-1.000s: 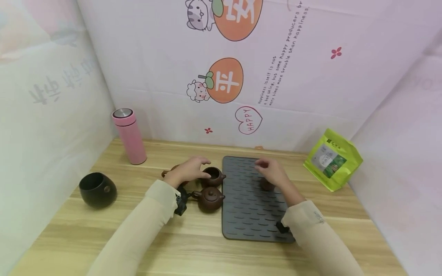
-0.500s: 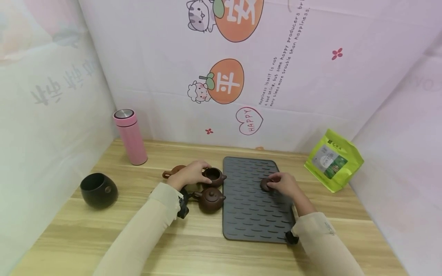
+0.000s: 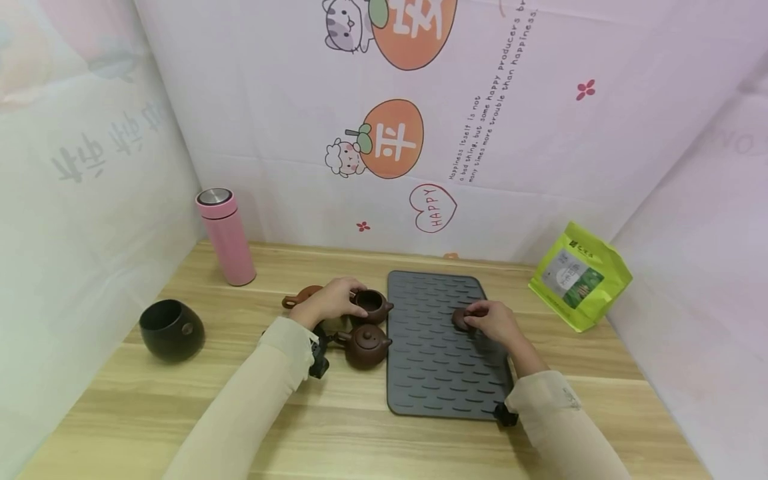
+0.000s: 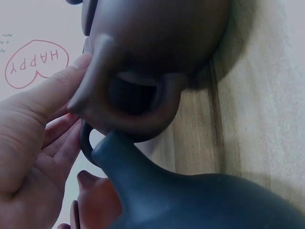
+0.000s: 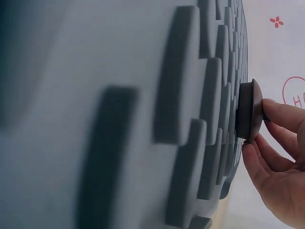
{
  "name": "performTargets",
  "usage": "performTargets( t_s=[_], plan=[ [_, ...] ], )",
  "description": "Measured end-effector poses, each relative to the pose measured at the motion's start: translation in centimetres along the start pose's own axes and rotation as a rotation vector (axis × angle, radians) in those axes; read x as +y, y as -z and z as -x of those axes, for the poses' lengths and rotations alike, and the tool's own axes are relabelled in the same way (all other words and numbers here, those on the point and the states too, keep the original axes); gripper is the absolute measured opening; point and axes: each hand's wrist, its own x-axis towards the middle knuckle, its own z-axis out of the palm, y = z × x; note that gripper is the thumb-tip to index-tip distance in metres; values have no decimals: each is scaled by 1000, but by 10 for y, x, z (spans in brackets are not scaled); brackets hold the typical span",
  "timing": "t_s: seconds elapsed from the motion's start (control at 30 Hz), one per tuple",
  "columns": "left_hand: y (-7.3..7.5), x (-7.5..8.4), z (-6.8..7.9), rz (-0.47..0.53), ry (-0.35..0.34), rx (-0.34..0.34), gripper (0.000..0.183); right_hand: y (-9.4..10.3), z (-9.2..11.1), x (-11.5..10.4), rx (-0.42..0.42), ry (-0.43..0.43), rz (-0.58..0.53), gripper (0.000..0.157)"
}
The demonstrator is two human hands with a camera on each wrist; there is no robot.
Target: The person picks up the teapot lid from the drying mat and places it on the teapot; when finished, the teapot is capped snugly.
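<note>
My left hand point(image 3: 331, 302) holds a small brown teapot point(image 3: 377, 313) without a lid, thumb and fingers at its near-left side. Its exact grip is partly hidden behind another teapot's handle in the left wrist view. A lidded brown teapot point(image 3: 367, 347) stands just in front. My right hand point(image 3: 497, 323) pinches a round brown teapot lid point(image 5: 251, 112) between thumb and fingers. That lid rests on, or just touches, the grey ridged mat point(image 3: 444, 383). An orange-brown teapot point(image 3: 308, 292) is partly covered by my left hand; a dark teapot point(image 4: 205, 200) lies close to that wrist.
A black cup point(image 3: 171, 333) stands at the left and a pink thermos point(image 3: 228, 240) at the back left. Leaning at the back right is a green tea bag point(image 3: 579, 277). Printed cloth walls point(image 3: 288, 167) enclose the wooden table point(image 3: 336, 427).
My right hand has moved right and towards me, and its fingers have come down onto the lid. My left fingers have closed in on the lidless teapot. The last half second shows little motion.
</note>
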Motion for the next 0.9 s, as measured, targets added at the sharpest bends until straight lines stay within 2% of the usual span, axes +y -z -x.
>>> performTargets(
  t_s=[0.37, 0.6, 0.9],
  plan=[
    [1, 2, -1, 7, 35, -3, 56, 0, -2, 0, 5, -31, -3, 23],
    [3, 3, 0, -18, 22, -3, 56, 1, -5, -17, 0, -49, -49, 25],
    [3, 2, 2, -13, 15, -3, 56, -7, -10, -46, 7, 46, -46, 22]
  ],
)
